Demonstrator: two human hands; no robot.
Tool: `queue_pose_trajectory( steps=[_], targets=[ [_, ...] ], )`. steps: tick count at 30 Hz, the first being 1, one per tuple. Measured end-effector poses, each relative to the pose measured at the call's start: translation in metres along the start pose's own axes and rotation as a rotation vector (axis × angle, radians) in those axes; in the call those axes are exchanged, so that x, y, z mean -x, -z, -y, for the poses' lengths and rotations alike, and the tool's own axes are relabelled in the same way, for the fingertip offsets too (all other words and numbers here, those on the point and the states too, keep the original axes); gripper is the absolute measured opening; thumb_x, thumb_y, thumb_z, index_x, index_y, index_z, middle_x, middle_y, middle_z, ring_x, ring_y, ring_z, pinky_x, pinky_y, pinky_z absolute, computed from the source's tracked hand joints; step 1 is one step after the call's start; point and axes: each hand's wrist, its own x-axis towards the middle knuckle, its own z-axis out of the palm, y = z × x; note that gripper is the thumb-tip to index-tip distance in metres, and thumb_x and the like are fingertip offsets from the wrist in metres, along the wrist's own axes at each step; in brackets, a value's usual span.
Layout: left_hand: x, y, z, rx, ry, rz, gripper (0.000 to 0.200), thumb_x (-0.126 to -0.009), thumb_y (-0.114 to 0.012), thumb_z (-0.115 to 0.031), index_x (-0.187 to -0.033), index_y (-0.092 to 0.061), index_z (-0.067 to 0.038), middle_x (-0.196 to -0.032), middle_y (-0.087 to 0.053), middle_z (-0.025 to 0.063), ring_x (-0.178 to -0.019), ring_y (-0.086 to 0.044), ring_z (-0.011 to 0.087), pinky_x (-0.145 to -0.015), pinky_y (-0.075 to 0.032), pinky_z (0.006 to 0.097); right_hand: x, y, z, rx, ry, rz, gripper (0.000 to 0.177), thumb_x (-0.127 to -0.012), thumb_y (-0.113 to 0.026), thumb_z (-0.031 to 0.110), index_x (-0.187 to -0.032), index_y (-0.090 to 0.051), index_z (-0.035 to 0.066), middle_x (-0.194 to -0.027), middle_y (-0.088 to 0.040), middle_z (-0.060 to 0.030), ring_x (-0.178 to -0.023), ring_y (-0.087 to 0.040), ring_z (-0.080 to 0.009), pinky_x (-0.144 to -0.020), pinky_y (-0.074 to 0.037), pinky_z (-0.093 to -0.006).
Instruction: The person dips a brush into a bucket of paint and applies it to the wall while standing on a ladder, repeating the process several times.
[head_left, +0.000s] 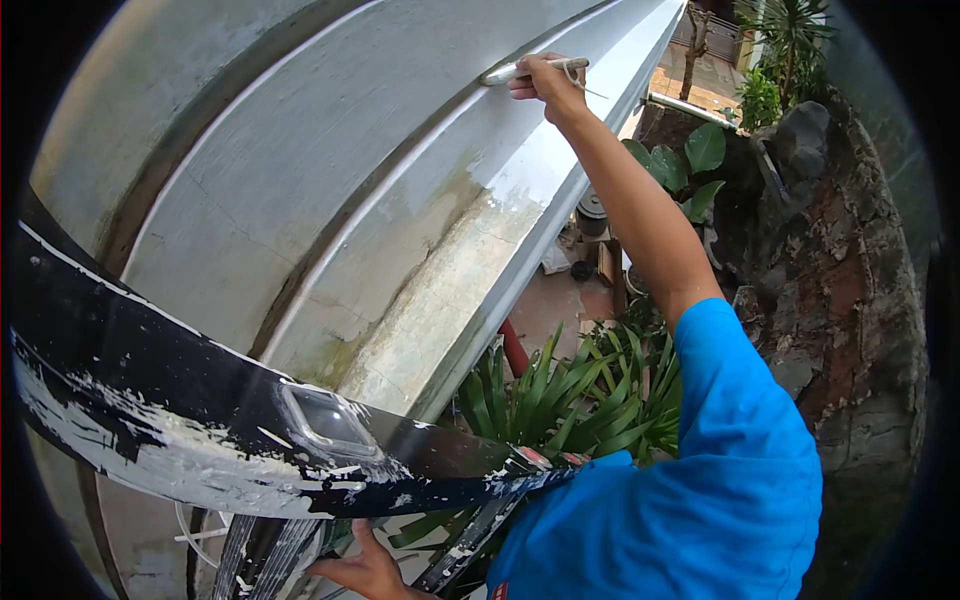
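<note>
My right hand (pixel 548 84) is stretched far forward, its fingers closed around a paintbrush (pixel 507 74). The brush's whitish head touches the grey wall (pixel 400 110) beside a raised ledge, and a thin loop hangs at the handle's end. Fresh white paint (pixel 535 165) covers the strip below the brush; nearer to me the strip is bare, stained and mossy. Low in the view, my left hand (pixel 366 572) is at the black stepladder (pixel 200 410), just under its top and by a ridged leg. Its thumb points up and its fingers, partly hidden, curl toward the leg.
White paint is smeared over the ladder top, which has a rectangular recess (pixel 330 420). Far below lie a tiled floor (pixel 545 300), leafy plants (pixel 570 395) and a dark lidded container (pixel 592 212). A rough, weathered wall (pixel 835 290) stands at the right.
</note>
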Motion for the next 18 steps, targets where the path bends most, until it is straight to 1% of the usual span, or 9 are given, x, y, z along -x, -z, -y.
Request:
queue_pose_trajectory(
  steps=[1, 3, 4, 6, 9, 11, 13, 15, 18],
  targets=[
    [-0.002, 0.002, -0.006, 0.093, -0.048, 0.003, 0.106, -0.069, -0.087, -0.024, -0.136, -0.017, 0.019, -0.132, -0.038, 0.037, -0.119, -0.045, 0.0381, -0.106, -0.032, 0.0454, 0.015, -0.009, 0.0, -0.035, -0.011, 0.029, 0.015, -0.081, -0.063, 0.008, -0.083, -0.061, -0.007, -0.073, -0.064, -0.0165, -0.059, -0.067, -0.0235, -0.052, -0.059, -0.0304],
    [-0.001, 0.004, -0.003, 0.078, 0.023, 0.037, 0.105, -0.069, -0.087, -0.024, -0.136, -0.017, 0.018, -0.131, -0.039, 0.0368, -0.119, -0.045, 0.0382, -0.106, -0.032, 0.0456, 0.055, -0.027, 0.013, -0.105, -0.084, 0.136, 0.014, -0.083, -0.061, 0.008, -0.084, -0.06, -0.005, -0.075, -0.064, -0.0168, -0.059, -0.067, -0.0238, -0.051, -0.059, -0.0312],
    [-0.002, 0.004, -0.002, 0.07, 0.059, 0.051, 0.105, -0.069, -0.087, -0.024, -0.136, -0.018, 0.018, -0.131, -0.039, 0.0366, -0.118, -0.046, 0.0382, -0.106, -0.032, 0.0457, 0.08, -0.037, 0.023, -0.145, -0.129, 0.182, 0.01, -0.08, -0.059, 0.006, -0.078, -0.059, -0.004, -0.073, -0.064, -0.0164, -0.055, -0.066, -0.0213, -0.048, -0.058, -0.0288],
    [-0.002, 0.003, -0.006, 0.084, 0.036, 0.018, 0.106, -0.069, -0.087, -0.025, -0.136, -0.018, 0.018, -0.13, -0.04, 0.0367, -0.118, -0.046, 0.0388, -0.106, -0.032, 0.0455, 0.126, -0.054, 0.035, -0.167, -0.204, 0.347, 0.013, -0.081, -0.061, 0.007, -0.08, -0.062, -0.006, -0.074, -0.064, -0.0167, -0.057, -0.067, -0.0213, -0.046, -0.057, -0.0283],
    [0.0, 0.003, -0.007, 0.044, 0.057, -0.018, 0.107, -0.068, -0.088, -0.026, -0.136, -0.017, 0.018, -0.129, -0.042, 0.037, -0.117, -0.047, 0.0395, -0.106, -0.032, 0.0452, 0.189, -0.077, 0.047, -0.224, -0.298, 0.595, 0.014, -0.084, -0.06, 0.007, -0.08, -0.062, -0.006, -0.075, -0.064, -0.0157, -0.059, -0.067, -0.0203, -0.049, -0.058, -0.028],
    [0.001, 0.001, -0.003, -0.003, 0.095, -0.018, 0.108, -0.068, -0.088, -0.026, -0.136, -0.017, 0.019, -0.129, -0.042, 0.0373, -0.117, -0.047, 0.0397, -0.106, -0.033, 0.0451, 0.221, -0.091, 0.052, -0.23, -0.376, 0.766, 0.014, -0.084, -0.06, 0.007, -0.085, -0.063, -0.007, -0.076, -0.065, -0.0159, -0.062, -0.068, -0.0186, -0.053, -0.058, -0.0272],
    [0.002, 0.0, 0.005, -0.056, 0.149, -0.006, 0.11, -0.068, -0.088, -0.027, -0.136, -0.016, 0.019, -0.129, -0.042, 0.0377, -0.117, -0.047, 0.0397, -0.106, -0.033, 0.045, 0.232, -0.099, 0.036, -0.283, -0.305, 0.894, 0.015, -0.084, -0.06, 0.006, -0.088, -0.063, -0.008, -0.076, -0.066, -0.0165, -0.064, -0.068, -0.0178, -0.053, -0.057, -0.0271],
    [0.001, 0.003, 0.003, -0.01, 0.15, 0.031, 0.108, -0.069, -0.087, -0.024, -0.138, -0.015, 0.017, -0.13, -0.042, 0.0368, -0.117, -0.048, 0.0389, -0.105, -0.033, 0.0447, 0.213, -0.096, 0.022, -0.27, -0.252, 0.84, 0.018, -0.084, -0.062, 0.007, -0.093, -0.063, -0.009, -0.082, -0.067, -0.0166, -0.067, -0.069, -0.0197, -0.058, -0.06, -0.0274],
    [-0.002, 0.004, -0.006, 0.079, 0.108, 0.034, 0.106, -0.07, -0.086, -0.02, -0.139, -0.014, 0.015, -0.131, -0.042, 0.035, -0.115, -0.049, 0.0371, -0.104, -0.035, 0.0442, 0.158, -0.066, 0.013, -0.24, -0.154, 0.675, 0.016, -0.084, -0.062, 0.005, -0.096, -0.063, -0.007, -0.081, -0.066, -0.0153, -0.067, -0.069, -0.0208, -0.059, -0.06, -0.0272]
  ],
)
